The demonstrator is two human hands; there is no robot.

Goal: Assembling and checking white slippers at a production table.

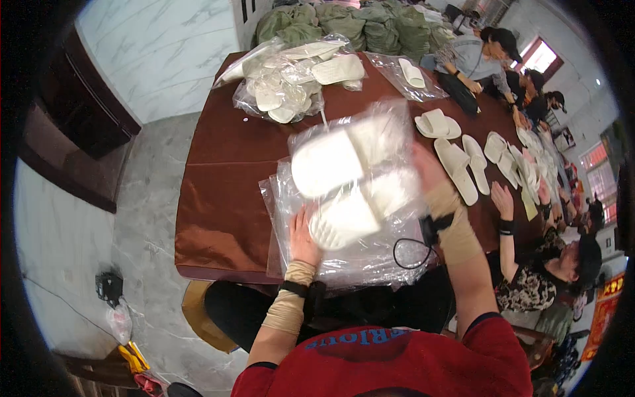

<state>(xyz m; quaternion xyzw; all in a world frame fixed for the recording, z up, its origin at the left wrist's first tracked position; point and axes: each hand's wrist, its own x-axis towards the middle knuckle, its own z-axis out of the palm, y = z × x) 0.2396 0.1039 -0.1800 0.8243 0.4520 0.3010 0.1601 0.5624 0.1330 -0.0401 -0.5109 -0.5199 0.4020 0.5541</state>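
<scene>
A pair of white slippers lies in a clear plastic bag, tilted over the middle of the table. My left hand rests at the bag's lower left, fingers stretched out flat on clear plastic beside the nearer slipper. At the bag's right edge is my right hand, smeared by motion, its fingers partly hidden by the plastic. Beneath lies a stack of flat clear bags near the table's front edge. Beige sleeves wrap both my wrists.
The table wears a brown cloth. At the far left is a pile of bagged white slippers; farther right, one bagged slipper. Loose slippers line the right side, where co-workers sit. Green sacks stand behind the table.
</scene>
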